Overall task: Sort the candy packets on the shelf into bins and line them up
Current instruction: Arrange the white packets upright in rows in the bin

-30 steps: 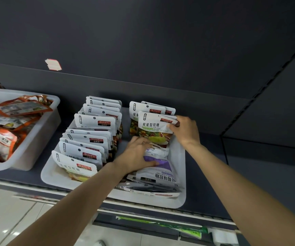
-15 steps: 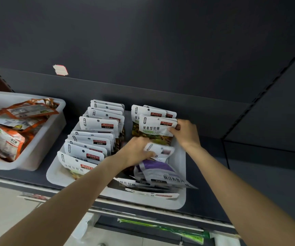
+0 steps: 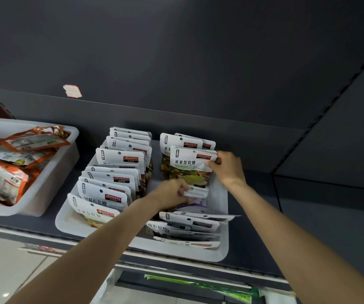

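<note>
A white bin on the dark shelf holds white candy packets. Its left row stands upright in a line. At the back right stand two or three packets; my right hand pinches the top right corner of the front one, a green star-candy packet. My left hand grips a purple-printed packet and holds it upright just in front of the green one. Several more packets lie flat in a pile at the bin's front right.
A second white bin at the left holds orange-edged snack packets. The shelf's dark back wall rises right behind the bins. A dark panel closes the right side. Price-tag rail and green strip run below the shelf edge.
My left hand lifted the purple packet off the flat pile and moved it back, tipping it upright against the green packet. My right hand kept its pinch on the green packet.
</note>
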